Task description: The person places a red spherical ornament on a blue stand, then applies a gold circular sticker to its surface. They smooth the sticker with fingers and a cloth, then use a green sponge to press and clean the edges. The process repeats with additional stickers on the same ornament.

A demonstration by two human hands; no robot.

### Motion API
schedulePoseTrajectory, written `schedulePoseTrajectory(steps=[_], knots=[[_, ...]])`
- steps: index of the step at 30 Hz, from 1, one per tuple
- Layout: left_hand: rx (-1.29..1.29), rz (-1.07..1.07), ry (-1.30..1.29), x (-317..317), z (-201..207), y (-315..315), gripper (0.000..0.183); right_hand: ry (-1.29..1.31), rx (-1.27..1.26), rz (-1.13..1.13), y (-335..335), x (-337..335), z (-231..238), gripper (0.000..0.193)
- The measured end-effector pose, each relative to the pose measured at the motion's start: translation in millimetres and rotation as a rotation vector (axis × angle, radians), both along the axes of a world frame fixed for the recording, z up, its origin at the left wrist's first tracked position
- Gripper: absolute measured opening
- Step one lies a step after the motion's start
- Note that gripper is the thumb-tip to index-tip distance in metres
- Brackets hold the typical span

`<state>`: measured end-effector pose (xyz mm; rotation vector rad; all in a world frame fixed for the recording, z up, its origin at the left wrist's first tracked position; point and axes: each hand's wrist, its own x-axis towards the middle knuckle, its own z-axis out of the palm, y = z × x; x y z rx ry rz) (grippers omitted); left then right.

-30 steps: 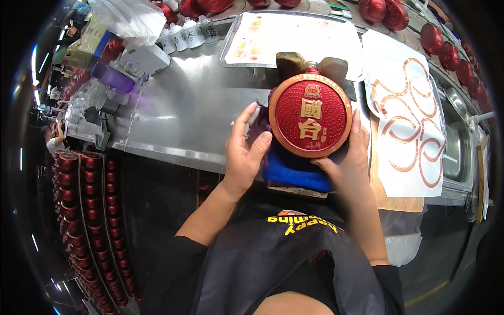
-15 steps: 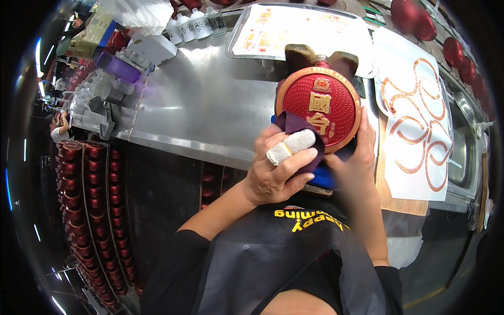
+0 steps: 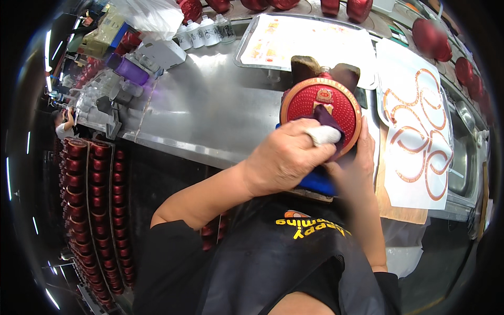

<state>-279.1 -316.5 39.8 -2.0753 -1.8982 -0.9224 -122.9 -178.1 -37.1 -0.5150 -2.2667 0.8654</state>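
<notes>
While the right hand [image 3: 363,149] grips the lower right rim of the red round bottle [image 3: 302,107], the left hand [image 3: 286,157] grasps a purple cloth [image 3: 332,122] against its face, one finger wearing a white sleeve [image 3: 321,136]. The bottle lies by the near edge of the metal tabletop [image 3: 210,100], directly under the left fingertips and left of the right palm, neck toward the far edge.
</notes>
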Motion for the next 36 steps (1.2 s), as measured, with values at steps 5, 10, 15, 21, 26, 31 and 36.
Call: schedulePoseTrajectory(steps=[5, 10, 15, 21, 26, 31, 36], knots=[[0.02, 0.07, -0.007, -10.3, 10.3, 3.0, 0.029, 0.048, 0.063, 0.014, 2.0, -3.2, -2.4, 0.115], [0.01, -0.045, 0.075, -0.5, 3.3, 29.4, 0.025, 0.042, 0.044, 0.016, 1.5, -3.7, -3.2, 0.115], [0.014, 0.003, 0.057, -5.4, 7.7, 13.2, 0.027, 0.042, 0.03, 0.023, 1.5, -1.9, -0.6, 0.115], [0.045, 0.044, 0.061, 5.2, 2.4, 9.6, 0.029, 0.056, 0.023, 0.028, 2.1, -1.6, -3.2, 0.117], [-0.004, -0.079, 0.072, 9.1, 1.8, 15.2, 0.028, 0.039, 0.009, 0.027, 2.6, -0.6, -5.7, 0.116], [0.05, 0.015, 0.076, -8.8, 13.1, 16.6, 0.029, 0.007, 0.074, 0.07, 6.7, -0.5, -1.7, 0.116], [0.079, -0.03, 0.041, -38.0, 13.8, 53.7, 0.018, -0.032, 0.037, 0.088, 8.4, 0.3, -0.8, 0.116]])
